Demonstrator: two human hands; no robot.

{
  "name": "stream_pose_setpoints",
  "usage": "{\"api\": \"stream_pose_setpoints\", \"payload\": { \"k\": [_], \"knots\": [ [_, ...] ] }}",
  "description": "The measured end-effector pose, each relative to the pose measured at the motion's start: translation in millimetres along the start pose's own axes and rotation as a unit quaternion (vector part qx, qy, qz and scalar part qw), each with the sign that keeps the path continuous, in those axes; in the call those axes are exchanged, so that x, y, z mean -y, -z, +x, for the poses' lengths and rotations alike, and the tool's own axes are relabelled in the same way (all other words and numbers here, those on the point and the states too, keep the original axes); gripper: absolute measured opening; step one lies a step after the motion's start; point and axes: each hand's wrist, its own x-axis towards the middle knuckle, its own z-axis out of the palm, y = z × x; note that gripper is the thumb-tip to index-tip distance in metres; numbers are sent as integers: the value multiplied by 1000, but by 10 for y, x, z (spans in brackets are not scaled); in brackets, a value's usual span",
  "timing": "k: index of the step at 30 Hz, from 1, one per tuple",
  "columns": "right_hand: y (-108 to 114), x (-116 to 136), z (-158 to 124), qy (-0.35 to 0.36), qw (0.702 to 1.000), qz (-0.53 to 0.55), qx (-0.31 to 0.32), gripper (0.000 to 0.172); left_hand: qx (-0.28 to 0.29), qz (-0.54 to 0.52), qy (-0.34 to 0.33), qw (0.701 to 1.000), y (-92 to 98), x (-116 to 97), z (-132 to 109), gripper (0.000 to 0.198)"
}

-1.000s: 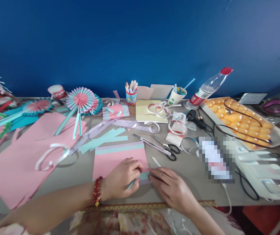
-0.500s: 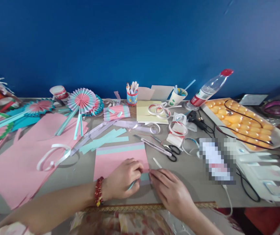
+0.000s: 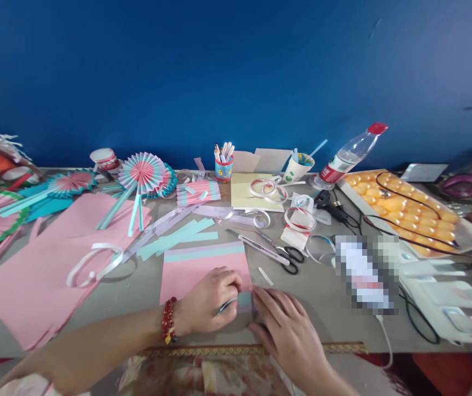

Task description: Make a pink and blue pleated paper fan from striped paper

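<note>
In front of me lies a pink sheet of paper (image 3: pixel 203 269) with lilac and light-blue bands along its far edge. Near its close right corner a light-blue band shows too. My left hand (image 3: pixel 213 300), a red bead bracelet (image 3: pixel 168 320) at its wrist, is curled closed on the sheet. A thin, dark, shiny thing (image 3: pixel 227 306) pokes out between its fingers; its kind is hard to make out. With fingers stretched out, my right hand (image 3: pixel 287 324) rests at the sheet's right edge. Beyond the sheet lie scissors (image 3: pixel 291 258) and a white craft knife (image 3: pixel 264 250).
Pink sheets (image 3: pixel 50 269) and folded paper fans (image 3: pixel 143 173) cover the left side. At the back are a pen holder (image 3: pixel 223 166), tape rolls (image 3: pixel 263 187), a paper cup (image 3: pixel 297 166) and a leaning bottle (image 3: pixel 349 159). A glue gun (image 3: pixel 330 204), a bubbled orange tray (image 3: pixel 404 212) and cables lie right.
My right hand's fingers have spread and its thumb has come away from the sheet's edge. The left hand stays closed in nearly the same place. The view has shifted slightly.
</note>
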Motion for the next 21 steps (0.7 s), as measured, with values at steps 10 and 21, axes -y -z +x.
{"api": "stream_pose_setpoints", "payload": {
  "k": [10,21],
  "knots": [
    [44,51,-42,26,998,-47,16,43,-4,8,0,1000,20,-24,6,9],
    [-25,-45,-22,-52,999,-13,6,62,-20,-18,6,1000,12,-82,-16,31]
  ]
}}
